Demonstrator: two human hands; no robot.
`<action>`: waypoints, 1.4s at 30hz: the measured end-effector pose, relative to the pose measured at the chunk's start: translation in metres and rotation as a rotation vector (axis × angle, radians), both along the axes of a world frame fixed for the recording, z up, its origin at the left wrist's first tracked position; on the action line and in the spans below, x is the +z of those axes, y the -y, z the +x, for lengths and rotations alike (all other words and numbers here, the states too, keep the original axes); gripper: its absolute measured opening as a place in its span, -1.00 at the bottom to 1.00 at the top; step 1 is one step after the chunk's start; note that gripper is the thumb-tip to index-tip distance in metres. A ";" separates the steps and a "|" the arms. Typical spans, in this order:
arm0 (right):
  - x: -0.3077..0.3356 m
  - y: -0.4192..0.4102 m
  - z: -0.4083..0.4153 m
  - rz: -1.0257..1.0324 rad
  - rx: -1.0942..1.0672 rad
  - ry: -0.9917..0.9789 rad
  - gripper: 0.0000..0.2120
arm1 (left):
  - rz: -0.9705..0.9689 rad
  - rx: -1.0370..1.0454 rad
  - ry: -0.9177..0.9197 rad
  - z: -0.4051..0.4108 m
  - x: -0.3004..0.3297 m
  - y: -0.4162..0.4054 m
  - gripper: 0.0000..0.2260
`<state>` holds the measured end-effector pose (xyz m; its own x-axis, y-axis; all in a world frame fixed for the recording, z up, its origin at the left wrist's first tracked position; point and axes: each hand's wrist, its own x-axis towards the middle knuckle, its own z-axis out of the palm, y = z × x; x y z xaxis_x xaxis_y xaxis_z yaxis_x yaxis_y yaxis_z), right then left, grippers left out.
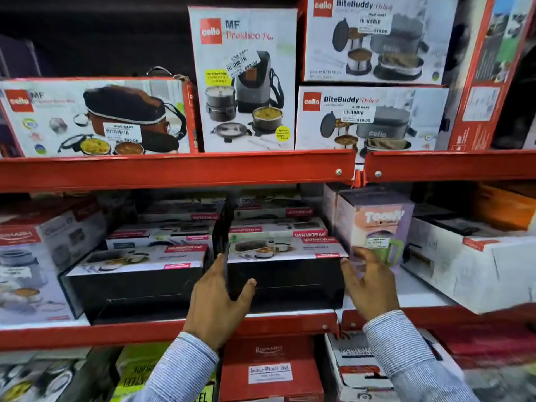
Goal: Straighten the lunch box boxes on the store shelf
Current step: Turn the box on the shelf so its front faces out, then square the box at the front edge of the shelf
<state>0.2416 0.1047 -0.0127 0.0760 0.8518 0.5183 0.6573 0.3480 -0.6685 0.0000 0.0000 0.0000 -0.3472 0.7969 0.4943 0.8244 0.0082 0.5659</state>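
On the middle shelf, a black-fronted lunch box box (287, 278) with a white printed top sits at the front centre. My left hand (217, 297) grips its left front corner, fingers in the gap beside it and thumb on its black front. My right hand (369, 281) is at its right edge, fingers spread, touching or just off the corner. A matching black-fronted box (136, 285) stands to the left, turned slightly askew. More flat boxes of the same kind (275, 224) are stacked behind both.
A purple box (377, 227) stands just right of the held box, behind my right hand. A large white box (475, 265) overhangs the red shelf edge (174, 329) at the right. Larger lunch box cartons (243, 79) line the upper shelf; more boxes fill the shelf below.
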 end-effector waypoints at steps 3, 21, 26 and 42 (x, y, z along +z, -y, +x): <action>0.004 -0.002 -0.003 -0.149 0.042 -0.131 -0.63 | -0.069 0.011 0.109 -0.001 -0.005 -0.010 -0.21; 0.033 0.007 0.025 -0.150 0.341 -0.614 -0.80 | 0.243 -0.017 0.526 -0.021 0.011 0.000 -0.73; 0.003 -0.013 0.030 -0.186 0.326 -0.464 -0.75 | 0.163 -0.020 0.443 -0.023 -0.013 -0.009 -0.72; -0.048 -0.023 0.017 -0.312 0.169 -0.246 -0.69 | -0.013 -0.036 0.381 -0.010 -0.060 -0.019 -0.53</action>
